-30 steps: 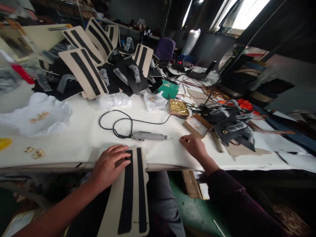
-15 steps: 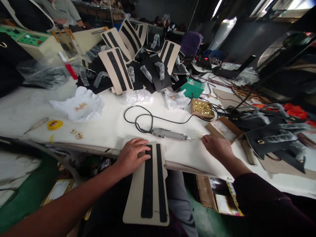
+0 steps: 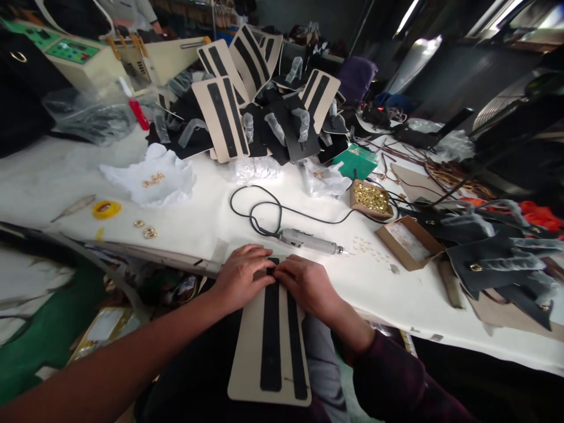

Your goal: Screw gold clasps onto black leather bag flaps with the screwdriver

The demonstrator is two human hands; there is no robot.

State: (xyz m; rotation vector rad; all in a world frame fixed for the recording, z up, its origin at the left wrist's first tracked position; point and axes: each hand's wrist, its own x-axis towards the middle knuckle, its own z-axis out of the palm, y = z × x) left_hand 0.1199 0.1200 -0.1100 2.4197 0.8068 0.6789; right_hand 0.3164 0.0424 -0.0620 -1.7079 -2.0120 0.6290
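A beige panel [image 3: 249, 364] with two black strips lies lengthwise before me, its far end at the table's front edge. My left hand [image 3: 241, 277] grips that far end, thumb over the left black strip. Right beside it, my right hand [image 3: 311, 285] is pinched closed at the same strip; whatever is between its fingertips is hidden. Beyond the hands a grey corded rotary-type hand tool [image 3: 311, 241] rests on the table, its thin tip pointing right. Tiny pale-gold pieces [image 3: 370, 249] lie scattered near that tip.
Behind stands a heap of similar panels [image 3: 220, 120] and black pieces. To the right are a box of gold hardware [image 3: 371, 198], an open carton [image 3: 409, 242] and black straps [image 3: 484, 264]. At left lie yellow tape [image 3: 106, 210], gold rings [image 3: 150, 233] and white wrapping [image 3: 147, 176].
My right hand has moved left from the scattered small pieces to the far end of the panel, beside my left hand. The left hand stays on the panel. The view has shifted slightly.
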